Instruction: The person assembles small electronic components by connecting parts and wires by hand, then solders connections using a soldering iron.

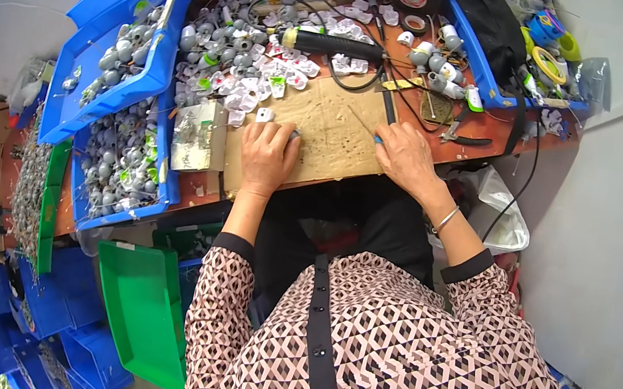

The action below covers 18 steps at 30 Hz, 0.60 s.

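My left hand (265,155) rests on a cardboard work board (326,135), its fingers bent and close together. A small white plastic piece (265,115) lies right at those fingertips; whether they touch it is unclear. Something blue shows by the thumb, and what the fingers pinch is hidden. On the board's right side my right hand (408,158) is closed round a thin dark rod-like tool (360,122), which slants toward the upper left. A blue spot shows at its fingertips too. Beyond the left hand spreads a pile of white plastic pieces (287,73).
Blue bins (63,88) with grey bulb-like parts stand at left; a small box (199,137) sits beside the board. Pliers (467,140), a black-handled tool (334,45) and cables lie behind the hands. A blue tray (480,66) is at far right, a green tray (140,314) below left.
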{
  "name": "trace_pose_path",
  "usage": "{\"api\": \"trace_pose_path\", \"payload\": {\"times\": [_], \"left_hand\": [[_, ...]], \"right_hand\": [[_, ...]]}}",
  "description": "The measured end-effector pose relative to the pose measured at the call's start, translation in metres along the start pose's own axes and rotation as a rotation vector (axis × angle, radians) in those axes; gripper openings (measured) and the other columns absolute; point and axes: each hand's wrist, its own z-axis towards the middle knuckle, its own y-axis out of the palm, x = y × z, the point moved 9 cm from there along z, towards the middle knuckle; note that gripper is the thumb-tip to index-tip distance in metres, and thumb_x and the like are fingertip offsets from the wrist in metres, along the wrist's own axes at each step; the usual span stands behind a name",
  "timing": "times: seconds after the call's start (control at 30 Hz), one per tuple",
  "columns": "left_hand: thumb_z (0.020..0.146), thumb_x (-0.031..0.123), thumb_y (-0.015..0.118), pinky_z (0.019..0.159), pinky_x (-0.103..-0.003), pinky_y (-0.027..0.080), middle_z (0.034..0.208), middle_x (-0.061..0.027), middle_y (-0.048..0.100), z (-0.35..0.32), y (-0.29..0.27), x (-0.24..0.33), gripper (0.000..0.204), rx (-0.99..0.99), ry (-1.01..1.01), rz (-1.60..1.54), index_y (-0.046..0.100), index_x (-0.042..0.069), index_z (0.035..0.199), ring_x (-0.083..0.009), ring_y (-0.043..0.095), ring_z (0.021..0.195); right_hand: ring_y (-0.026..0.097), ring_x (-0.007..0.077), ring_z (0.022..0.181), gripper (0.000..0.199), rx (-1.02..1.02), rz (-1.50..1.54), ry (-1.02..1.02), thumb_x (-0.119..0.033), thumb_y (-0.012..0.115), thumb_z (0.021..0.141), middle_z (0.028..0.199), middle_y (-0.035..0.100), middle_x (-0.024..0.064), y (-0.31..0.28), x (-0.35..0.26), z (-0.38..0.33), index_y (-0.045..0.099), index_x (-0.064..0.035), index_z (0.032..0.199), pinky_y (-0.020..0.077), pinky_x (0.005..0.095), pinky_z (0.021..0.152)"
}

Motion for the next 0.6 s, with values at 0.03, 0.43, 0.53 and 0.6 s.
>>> {"api": "trace_pose_path", "payload": {"times": [0.03,0.43,0.53,0.6], "left_hand": [[0.086,0.022,0.071,0.089,-0.043,0.044,0.092,-0.0055,0.063,0.000,0.001,0.000,0.020,0.004,0.002,-0.007,0.069,0.012,0.104,-0.0280,0.058,0.095],[0.081,0.026,0.076,0.091,-0.042,0.042,0.092,-0.0055,0.063,0.001,-0.004,-0.004,0.024,-0.001,-0.028,-0.011,0.068,0.011,0.098,-0.0277,0.058,0.093],[0.081,0.025,0.076,0.091,-0.043,0.043,0.090,-0.0054,0.062,0.007,0.002,-0.003,0.021,-0.026,-0.013,-0.032,0.067,0.011,0.095,-0.0279,0.057,0.092],[0.081,0.024,0.075,0.090,-0.044,0.043,0.089,-0.0055,0.061,0.004,0.000,-0.001,0.020,-0.025,-0.005,-0.043,0.067,0.011,0.094,-0.0282,0.057,0.091]], "right_hand": [[0.059,0.0298,0.090,0.025,0.000,0.010,-0.007,-0.013,0.067,0.082,0.089,0.060,0.0091,0.004,-0.002,0.002,0.061,-0.0066,0.106,0.0505,0.0436,0.080],[0.062,0.0351,0.085,0.014,-0.040,0.201,-0.150,-0.005,0.060,0.081,0.085,0.057,0.0147,0.017,-0.038,0.014,0.053,-0.0031,0.094,0.0517,0.0463,0.071],[0.063,0.0348,0.086,0.014,-0.037,0.208,-0.063,-0.007,0.061,0.085,0.092,0.059,0.0145,0.019,-0.026,0.019,0.055,-0.0040,0.098,0.0525,0.0449,0.071],[0.065,0.0317,0.088,0.016,0.035,0.081,-0.033,-0.013,0.065,0.088,0.094,0.060,0.0120,0.012,-0.013,0.036,0.059,-0.0072,0.101,0.0541,0.0429,0.073]]}}
